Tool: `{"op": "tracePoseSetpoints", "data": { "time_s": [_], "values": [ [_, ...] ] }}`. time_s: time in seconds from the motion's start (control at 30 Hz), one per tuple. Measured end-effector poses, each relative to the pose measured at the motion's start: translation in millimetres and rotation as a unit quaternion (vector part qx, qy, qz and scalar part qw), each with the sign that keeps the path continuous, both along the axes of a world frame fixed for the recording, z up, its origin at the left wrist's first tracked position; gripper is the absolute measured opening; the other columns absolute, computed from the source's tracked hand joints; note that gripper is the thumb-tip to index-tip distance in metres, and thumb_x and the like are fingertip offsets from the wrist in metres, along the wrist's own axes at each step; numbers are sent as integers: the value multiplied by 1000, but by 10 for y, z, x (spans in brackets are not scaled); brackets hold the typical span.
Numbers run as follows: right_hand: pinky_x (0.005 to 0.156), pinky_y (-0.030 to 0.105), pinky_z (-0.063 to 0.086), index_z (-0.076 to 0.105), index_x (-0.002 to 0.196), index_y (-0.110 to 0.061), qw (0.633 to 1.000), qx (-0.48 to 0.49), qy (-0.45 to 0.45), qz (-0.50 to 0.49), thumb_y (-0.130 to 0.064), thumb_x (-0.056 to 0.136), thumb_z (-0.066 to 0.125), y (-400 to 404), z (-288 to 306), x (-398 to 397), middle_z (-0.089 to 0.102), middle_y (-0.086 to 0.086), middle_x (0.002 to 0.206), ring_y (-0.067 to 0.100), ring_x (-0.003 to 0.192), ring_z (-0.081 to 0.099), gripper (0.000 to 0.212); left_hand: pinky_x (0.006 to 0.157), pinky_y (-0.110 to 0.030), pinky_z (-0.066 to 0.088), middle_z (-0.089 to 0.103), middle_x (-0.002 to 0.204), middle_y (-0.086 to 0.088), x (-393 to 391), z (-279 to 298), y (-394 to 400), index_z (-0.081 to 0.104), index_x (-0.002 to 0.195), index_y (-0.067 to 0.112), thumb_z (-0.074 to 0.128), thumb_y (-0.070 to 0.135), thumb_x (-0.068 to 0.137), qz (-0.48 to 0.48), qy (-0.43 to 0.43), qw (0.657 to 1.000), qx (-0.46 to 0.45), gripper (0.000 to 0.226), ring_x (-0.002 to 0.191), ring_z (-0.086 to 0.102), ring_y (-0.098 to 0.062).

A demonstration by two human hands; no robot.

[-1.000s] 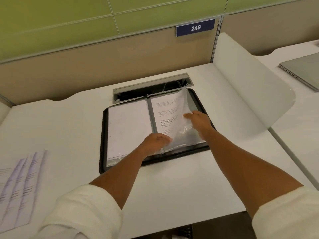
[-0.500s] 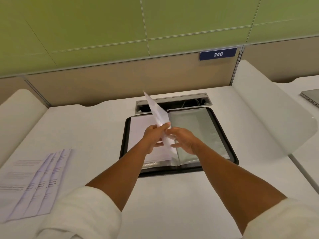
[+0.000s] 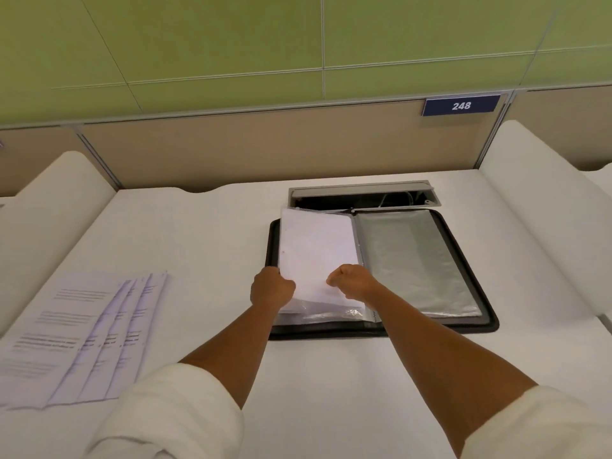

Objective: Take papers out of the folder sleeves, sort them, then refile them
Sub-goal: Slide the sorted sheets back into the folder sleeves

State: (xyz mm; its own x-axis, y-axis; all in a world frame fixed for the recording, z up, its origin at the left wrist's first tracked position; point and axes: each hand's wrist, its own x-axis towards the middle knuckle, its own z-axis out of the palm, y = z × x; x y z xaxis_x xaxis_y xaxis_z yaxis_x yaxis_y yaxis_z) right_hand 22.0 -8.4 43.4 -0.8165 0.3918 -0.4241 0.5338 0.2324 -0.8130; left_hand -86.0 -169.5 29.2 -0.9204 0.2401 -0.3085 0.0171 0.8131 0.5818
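Observation:
A black folder point(image 3: 470, 273) lies open on the white desk. Its right side shows a clear plastic sleeve point(image 3: 414, 260) with no paper in it. Over the folder's left side I hold a white sheet of paper point(image 3: 314, 253), blank side up, by its near edge. My left hand point(image 3: 270, 288) grips the sheet's near left corner and my right hand point(image 3: 351, 279) grips its near right part. More clear sleeves point(image 3: 331, 314) show under the sheet. Several printed papers point(image 3: 82, 336) lie fanned out on the desk at the left.
An open cable tray point(image 3: 364, 195) sits in the desk just behind the folder. White curved dividers point(image 3: 546, 207) rise at both sides of the desk. A beige partition with a blue sign "248" point(image 3: 461, 105) stands at the back.
The sheet left the right sleeve, stood upright between both hands, and now lies flat over the folder's left side. The view has swung to the left.

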Motion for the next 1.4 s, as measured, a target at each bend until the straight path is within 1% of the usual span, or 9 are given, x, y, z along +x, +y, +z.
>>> {"op": "tracePoseSetpoints", "data": {
  "time_s": [0.2, 0.27, 0.37, 0.63, 0.87, 1.07, 1.17, 1.23, 1.4],
  "values": [
    [97, 43, 52, 62, 88, -10, 1000, 9, -7, 26, -15, 93, 61, -425, -56, -492, 64, 10, 102, 24, 102, 61, 7, 90, -31, 53, 65, 127, 1, -246, -106, -515, 64, 128, 23, 64, 17, 90, -4, 13, 999, -40, 39, 112, 64, -23],
    [94, 45, 53, 63, 91, -2, 999, 3, -16, 35, -14, 91, 61, -601, -79, -669, 65, 21, 108, 28, 101, 64, 13, 88, -29, 52, 66, 125, 3, -359, -107, -676, 66, 124, 26, 62, 15, 88, 13, 22, 999, -42, 37, 111, 64, -22],
    [93, 45, 54, 64, 103, 6, 999, -9, -19, 46, -14, 90, 60, -886, -110, -937, 66, 20, 113, 34, 107, 65, 24, 77, -24, 45, 67, 120, 7, -510, -100, -906, 68, 117, 27, 56, 11, 88, 45, 45, 997, -34, 35, 107, 64, -19],
    [89, 37, 56, 67, 102, -4, 995, -75, -6, 69, -14, 90, 63, -1768, -195, -1623, 69, 6, 109, 17, 96, 69, 17, 66, -22, 41, 71, 98, 11, -910, -242, -1722, 67, 99, 30, 57, 15, 91, 110, 142, 984, 0, 19, 88, 65, -13],
    [88, 36, 56, 64, 100, -2, 985, -146, 10, 89, -10, 91, 61, -2605, -233, -2120, 71, 12, 111, 23, 93, 71, 12, 75, -24, 47, 63, 114, 2, -1217, -459, -2588, 62, 110, 25, 72, 28, 88, 166, 204, 965, -13, 24, 106, 58, -18],
    [90, 34, 58, 62, 93, -5, 977, -181, -1, 111, -6, 91, 61, -3312, -278, -2527, 69, 18, 113, 25, 94, 71, 2, 96, -41, 50, 55, 132, -7, -1429, -647, -3307, 56, 118, 18, 73, 28, 86, 215, 193, 956, -56, 38, 125, 49, -27],
    [94, 39, 54, 59, 96, 12, 976, -184, -17, 117, -3, 89, 61, -3595, -356, -2672, 64, 30, 103, 18, 85, 64, 17, 101, -42, 49, 53, 137, -7, -1492, -712, -3579, 52, 126, 15, 73, 27, 87, 236, 155, 958, -55, 46, 129, 48, -26],
    [99, 44, 51, 57, 104, 17, 975, -185, -30, 120, -4, 87, 62, -3762, -411, -2746, 62, 16, 94, 18, 86, 59, 27, 99, -42, 49, 50, 138, -7, -1524, -745, -3715, 49, 131, 14, 72, 25, 88, 246, 125, 960, -48, 50, 129, 48, -26],
    [99, 38, 53, 57, 126, -11, 968, -203, -64, 129, -11, 87, 64, -4048, -525, -2859, 63, 8, 121, 20, 107, 65, 40, 95, -39, 49, 49, 138, -6, -1579, -829, -3905, 44, 135, 15, 71, 26, 90, 237, 104, 963, -71, 53, 126, 50, -24]
  ]
}}
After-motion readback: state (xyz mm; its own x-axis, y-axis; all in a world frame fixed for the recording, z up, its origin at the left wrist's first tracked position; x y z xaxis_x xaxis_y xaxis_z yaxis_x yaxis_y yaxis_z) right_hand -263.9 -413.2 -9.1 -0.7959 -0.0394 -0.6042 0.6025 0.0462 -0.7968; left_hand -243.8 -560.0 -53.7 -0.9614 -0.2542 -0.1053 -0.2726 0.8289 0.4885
